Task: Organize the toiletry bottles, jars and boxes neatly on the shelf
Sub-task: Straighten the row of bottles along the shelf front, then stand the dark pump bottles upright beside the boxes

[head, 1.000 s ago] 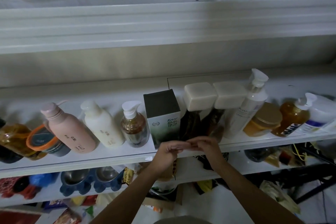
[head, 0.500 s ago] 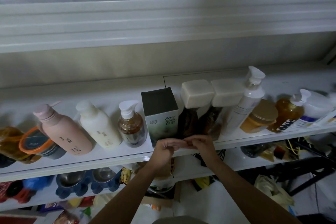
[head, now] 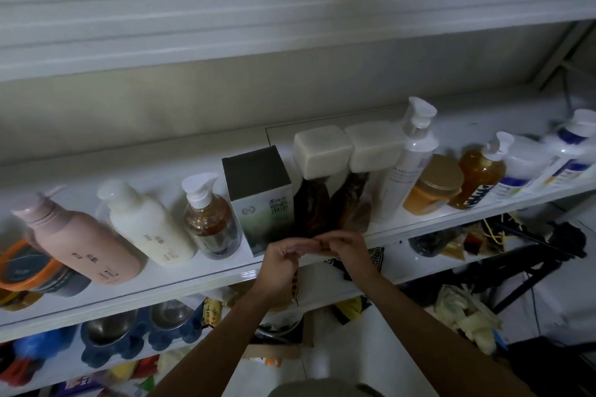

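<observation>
Head cam only on my end, so here's what I've got. The shelf (head: pixel 161 290) cuts across the frame from about 8 o'clock up to 3 o'clock, and all the toiletries are lined up along it.

From the 8 o'clock end:
- orange-lidded jar (head: pixel 29 271)
- pink bottle (head: pixel 87 245) and cream bottle (head: pixel 151 229), both pump types, side by side
- amber pump bottle (head: pixel 211 226), just beside the green box (head: pixel 263 200), which stands upright near dead centre
- two dark bottles with big square cream caps: first dark bottle (head: pixel 311 209) is right against the box, second dark bottle (head: pixel 350 203) is snug next to it
- toward 3 o'clock: tall white pump bottle (head: pixel 408 167), gold-lidded jar (head: pixel 432 187), orange pump bottle (head: pixel 477 177) and white-and-blue bottle (head: pixel 519 167), packed close together

Both hands are at roughly 6 o'clock from centre, at the shelf's front edge, in front of the box and the first dark bottle. The left hand (head: pixel 283 255) and right hand (head: pixel 346 251) have their fingers bent and the tips meet. Neither one is on a bottle. It's too dim and blurry for me to tell whether something tiny is pinched between them.

Down at 7 o'clock on the shelf below is a blue double pet bowl (head: pixel 138 332).
</observation>
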